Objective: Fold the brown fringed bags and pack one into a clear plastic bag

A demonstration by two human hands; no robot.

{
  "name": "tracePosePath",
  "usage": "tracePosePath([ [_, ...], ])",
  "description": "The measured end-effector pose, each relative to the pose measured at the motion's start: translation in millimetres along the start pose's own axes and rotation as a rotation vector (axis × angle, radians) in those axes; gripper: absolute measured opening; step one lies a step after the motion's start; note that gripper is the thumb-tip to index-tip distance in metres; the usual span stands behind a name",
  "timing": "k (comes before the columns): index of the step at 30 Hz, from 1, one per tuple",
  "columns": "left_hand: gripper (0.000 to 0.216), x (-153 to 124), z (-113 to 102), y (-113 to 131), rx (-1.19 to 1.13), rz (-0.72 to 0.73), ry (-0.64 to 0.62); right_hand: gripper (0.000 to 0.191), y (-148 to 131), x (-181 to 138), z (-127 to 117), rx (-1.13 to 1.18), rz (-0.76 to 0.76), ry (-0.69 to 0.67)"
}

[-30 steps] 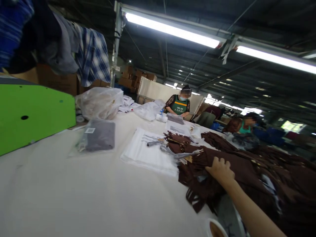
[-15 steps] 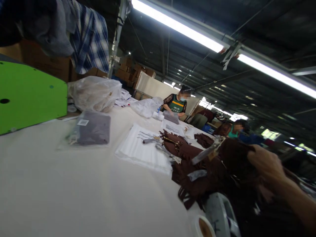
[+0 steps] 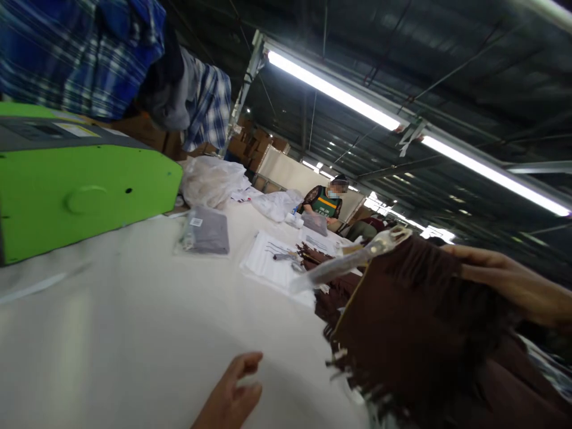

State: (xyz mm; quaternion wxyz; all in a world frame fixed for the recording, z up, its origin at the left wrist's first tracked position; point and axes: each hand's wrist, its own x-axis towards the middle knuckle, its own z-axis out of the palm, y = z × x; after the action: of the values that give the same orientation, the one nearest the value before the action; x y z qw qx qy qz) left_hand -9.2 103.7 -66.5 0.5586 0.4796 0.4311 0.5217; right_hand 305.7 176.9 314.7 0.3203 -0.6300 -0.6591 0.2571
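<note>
My right hand (image 3: 509, 280) grips the top edge of a brown fringed garment (image 3: 411, 316) and holds it up off the pile at the right. A clear plastic strip with a tag (image 3: 353, 259) sticks out from the garment's top. My left hand (image 3: 232, 396) hovers low over the white table (image 3: 111, 333) with its fingers apart and nothing in it, a short way left of the garment's fringe. More brown fringed pieces (image 3: 328, 292) lie on the table behind the lifted one.
A green machine (image 3: 80, 185) stands at the left. On the table lie a bagged grey garment (image 3: 208, 232), white sheets (image 3: 272, 265) and stuffed plastic bags (image 3: 214, 182). Plaid shirts (image 3: 80, 53) hang overhead. A person in a green vest (image 3: 324, 202) works at the far end.
My right hand has lifted the brown garment from the pile and brought it closer. My left hand has come into view at the bottom. The view has swung left.
</note>
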Motion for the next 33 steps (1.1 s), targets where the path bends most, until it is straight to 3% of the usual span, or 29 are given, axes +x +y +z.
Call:
tracePosePath([
  [3,0.064,1,-13,24,-0.249,0.075,0.134,0.028,-21,-31,54,0.042,0.035,-0.495],
  [6,0.065,-21,-21,53,-0.421,0.029,-0.059,0.025,-37,-43,114,-0.237,-0.072,-0.897],
  [9,0.062,-50,-26,68,-0.533,-0.130,-0.271,0.024,-38,-31,179,-0.478,-0.243,-1.024],
  [12,0.064,-73,-38,61,-0.615,-0.341,-0.201,0.034,-32,-9,236,-0.540,-0.339,-0.847],
  [15,0.054,-92,-58,48,-0.721,-0.383,-0.037,0.039,-25,-8,269,-0.573,-0.411,-0.595],
  [18,0.051,-108,-76,43,-0.663,-0.394,0.032,0.032,-3,-49,281,-0.587,-0.439,-0.576],
  [21,0.055,-115,-92,45,-0.530,-0.339,0.064,0.031,52,-121,295,-0.630,-0.475,-0.587],
  [23,0.057,-112,-106,49,-0.594,-0.343,0.026,0.045,102,-166,310,-0.665,-0.536,-0.461],
  [25,0.049,-106,-120,52,-0.812,-0.346,0.025,0.071,150,-199,328,-0.712,-0.687,-0.445],
  [27,0.050,-100,-131,56,-1.047,-0.247,0.133,0.093,182,-217,344,-0.761,-0.772,-0.314],
  [30,0.047,-95,-134,61,-1.191,-0.131,0.371,0.101,193,-225,360,-0.789,-0.790,-0.103],
  [33,0.039,-101,-123,65,-1.190,-0.174,0.577,0.098,182,-225,363,-0.794,-0.827,0.008],
])
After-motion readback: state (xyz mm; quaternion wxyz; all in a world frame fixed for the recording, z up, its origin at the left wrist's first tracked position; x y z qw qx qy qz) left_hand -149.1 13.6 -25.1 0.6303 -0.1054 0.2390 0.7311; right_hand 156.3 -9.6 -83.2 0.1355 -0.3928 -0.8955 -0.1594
